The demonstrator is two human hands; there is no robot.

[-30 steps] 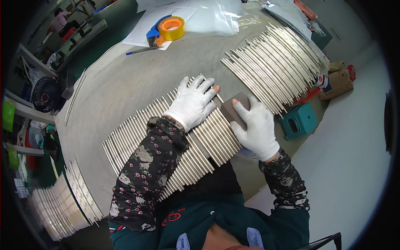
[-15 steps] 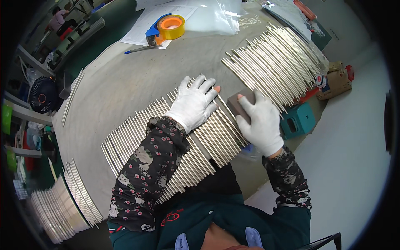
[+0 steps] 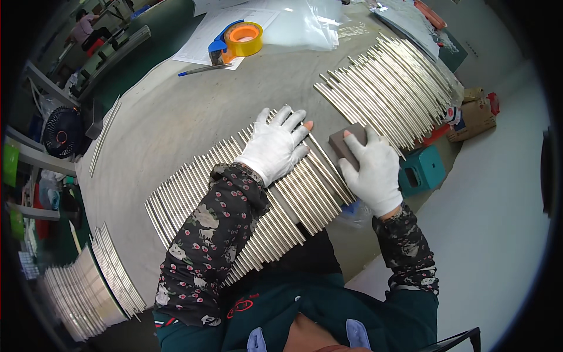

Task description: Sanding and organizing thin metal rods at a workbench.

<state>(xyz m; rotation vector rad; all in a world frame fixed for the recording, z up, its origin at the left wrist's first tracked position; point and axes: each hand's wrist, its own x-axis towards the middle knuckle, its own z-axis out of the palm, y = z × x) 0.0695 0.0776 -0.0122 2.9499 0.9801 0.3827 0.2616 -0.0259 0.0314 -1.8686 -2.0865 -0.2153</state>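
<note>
My left hand (image 3: pixel 272 148), in a white glove with a bare thumb tip, lies flat with fingers spread on a row of thin silvery metal rods (image 3: pixel 311 193). The rods lie side by side along the near part of the table, and my left forearm covers some of them. Just past the right end of that row, my right hand (image 3: pixel 376 176), gloved too, grips a brown rectangular block (image 3: pixel 343 145). Its thumb tip presses on the block's top, while the other fingers are partly hidden behind it. A second batch of rods (image 3: pixel 393 88) is spread beyond the block, at the far right.
A tape dispenser (image 3: pixel 240 40), a pen (image 3: pixel 204 70) and papers lie at the table's back, near clear plastic bags (image 3: pixel 305 23). More rods (image 3: pixel 117 276) are at the lower left. A teal stool (image 3: pixel 423 170) and cardboard box (image 3: pixel 472 120) stand off the right edge.
My right hand has shifted slightly to the right with the brown block. My left hand stays spread on the rods. The whole view has moved a little.
</note>
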